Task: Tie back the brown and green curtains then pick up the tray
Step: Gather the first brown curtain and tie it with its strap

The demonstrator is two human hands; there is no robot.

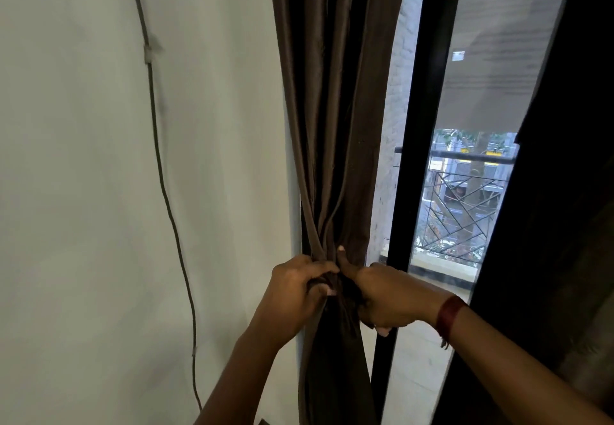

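Head view: I see the brown curtain (329, 125) bunched beside the window frame (418, 132), left hand (299, 288) and right hand (382, 295) gripping its gathered waist; soft, limp cloth, best held there.

cable (156, 145) on wall (83, 192) L, curtain (329, 109) ctr, window (471, 199) R

No text, number or brand can be read. A small pale sticker (458, 56) is seen on the window glass (488, 92), to the right of the brown curtain (332, 92), but its print is too small to be made out. Further right of the curtain and lower down, beyond the glass, yellow signs (494, 152) are seen outside. Their markings are too blurred to be read.
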